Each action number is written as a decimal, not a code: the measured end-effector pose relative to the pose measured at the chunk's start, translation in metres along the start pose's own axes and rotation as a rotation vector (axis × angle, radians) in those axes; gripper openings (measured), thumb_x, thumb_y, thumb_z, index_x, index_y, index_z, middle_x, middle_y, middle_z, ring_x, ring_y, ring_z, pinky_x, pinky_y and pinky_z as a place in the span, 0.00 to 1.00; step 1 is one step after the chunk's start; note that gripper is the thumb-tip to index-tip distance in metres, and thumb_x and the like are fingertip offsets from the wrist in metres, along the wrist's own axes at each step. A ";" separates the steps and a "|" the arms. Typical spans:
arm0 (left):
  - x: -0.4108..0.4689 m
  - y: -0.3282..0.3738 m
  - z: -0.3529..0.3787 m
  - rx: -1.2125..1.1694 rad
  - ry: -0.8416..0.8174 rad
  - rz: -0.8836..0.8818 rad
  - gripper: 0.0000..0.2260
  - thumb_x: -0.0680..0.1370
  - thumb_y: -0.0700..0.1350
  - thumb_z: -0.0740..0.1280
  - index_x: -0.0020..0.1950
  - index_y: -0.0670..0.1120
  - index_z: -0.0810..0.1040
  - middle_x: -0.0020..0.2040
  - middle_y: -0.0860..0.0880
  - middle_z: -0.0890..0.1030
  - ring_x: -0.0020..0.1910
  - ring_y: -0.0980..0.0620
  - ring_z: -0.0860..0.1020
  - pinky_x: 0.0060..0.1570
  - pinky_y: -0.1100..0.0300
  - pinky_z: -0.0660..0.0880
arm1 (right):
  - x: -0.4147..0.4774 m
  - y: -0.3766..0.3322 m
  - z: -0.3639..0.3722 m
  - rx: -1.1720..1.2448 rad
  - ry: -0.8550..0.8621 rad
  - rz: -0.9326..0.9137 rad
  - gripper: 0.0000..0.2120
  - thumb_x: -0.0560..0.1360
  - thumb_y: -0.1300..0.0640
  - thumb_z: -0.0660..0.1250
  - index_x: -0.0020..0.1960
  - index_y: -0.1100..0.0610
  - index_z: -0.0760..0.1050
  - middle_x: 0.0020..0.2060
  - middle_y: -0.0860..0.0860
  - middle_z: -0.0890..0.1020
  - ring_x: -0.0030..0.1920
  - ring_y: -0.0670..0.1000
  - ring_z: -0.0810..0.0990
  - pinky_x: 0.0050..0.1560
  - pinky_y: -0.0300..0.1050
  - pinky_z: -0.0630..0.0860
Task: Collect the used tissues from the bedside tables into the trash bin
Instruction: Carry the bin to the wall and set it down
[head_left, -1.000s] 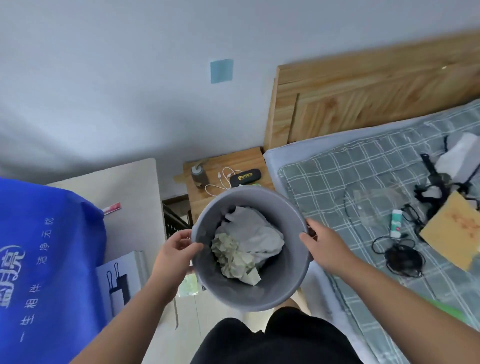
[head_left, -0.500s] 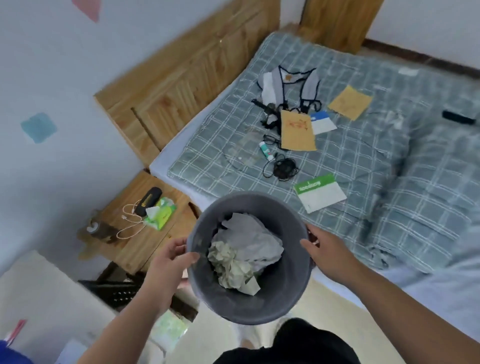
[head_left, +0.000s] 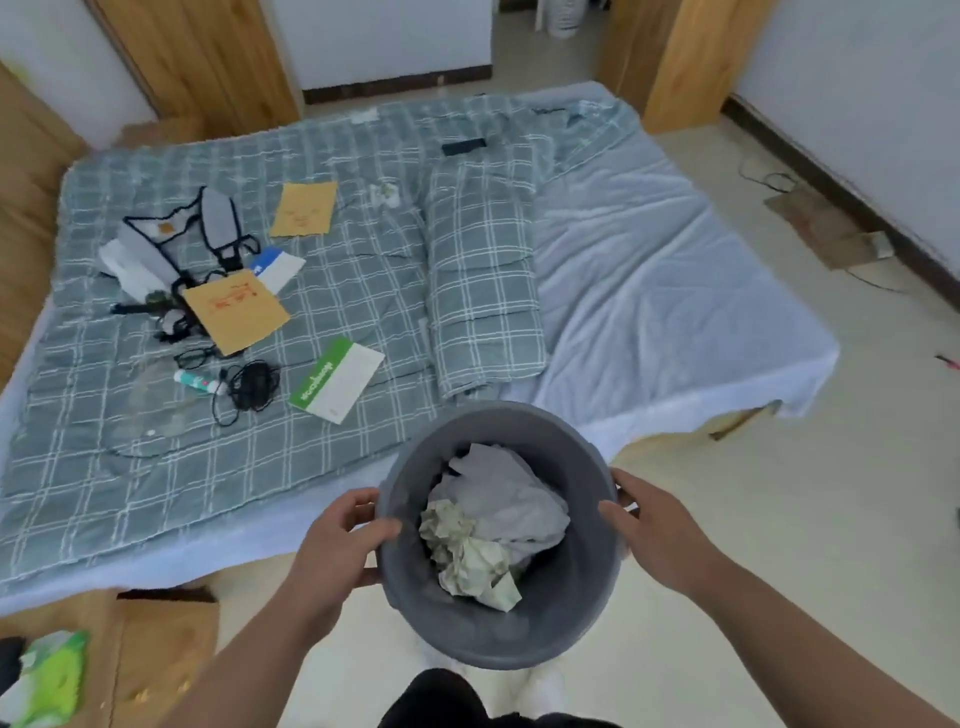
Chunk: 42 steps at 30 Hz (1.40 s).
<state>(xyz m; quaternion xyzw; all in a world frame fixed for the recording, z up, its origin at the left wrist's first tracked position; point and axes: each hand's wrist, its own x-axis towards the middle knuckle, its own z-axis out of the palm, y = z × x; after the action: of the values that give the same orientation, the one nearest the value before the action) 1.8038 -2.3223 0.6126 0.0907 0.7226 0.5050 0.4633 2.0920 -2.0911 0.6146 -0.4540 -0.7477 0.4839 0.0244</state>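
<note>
From my remote feed, soft, even daylight fills the room, with no hard shadows on the bed (head_left: 322, 291) or pale floor (head_left: 779, 519). The bin (head_left: 498, 639) interior reads darker, shading the crumpled tissues (head_left: 467, 551). I see wide-angle bending at the frame edges, where the walls lean. Fine detail is smeared and slightly blurred throughout, worst at the corners; no glare shows.

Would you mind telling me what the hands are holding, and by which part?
Both hands hold the grey trash bin by its rim: left hand on the left side, right hand on the right.
</note>
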 end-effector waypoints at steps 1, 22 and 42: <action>0.002 0.006 0.024 0.024 -0.048 -0.004 0.14 0.70 0.46 0.77 0.53 0.58 0.86 0.52 0.52 0.88 0.48 0.47 0.88 0.40 0.49 0.86 | -0.013 0.017 -0.016 0.025 0.043 0.030 0.11 0.82 0.53 0.63 0.54 0.37 0.79 0.43 0.39 0.84 0.40 0.44 0.82 0.38 0.41 0.80; 0.147 0.130 0.452 0.541 -0.775 0.041 0.15 0.76 0.40 0.74 0.50 0.62 0.86 0.52 0.53 0.88 0.48 0.51 0.89 0.41 0.51 0.86 | -0.085 0.201 -0.212 0.385 0.710 0.541 0.14 0.81 0.53 0.64 0.55 0.33 0.80 0.42 0.38 0.84 0.40 0.42 0.82 0.35 0.29 0.75; 0.176 0.186 0.864 0.732 -0.987 0.090 0.15 0.77 0.40 0.74 0.51 0.62 0.86 0.51 0.54 0.88 0.47 0.50 0.89 0.41 0.51 0.87 | -0.060 0.402 -0.465 0.560 0.940 0.680 0.17 0.82 0.51 0.64 0.56 0.26 0.76 0.44 0.36 0.84 0.42 0.40 0.83 0.41 0.40 0.78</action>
<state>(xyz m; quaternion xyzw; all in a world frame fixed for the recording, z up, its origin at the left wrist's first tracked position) 2.3008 -1.5709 0.6099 0.4972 0.5447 0.1416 0.6603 2.6120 -1.7593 0.5862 -0.8056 -0.3171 0.3909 0.3124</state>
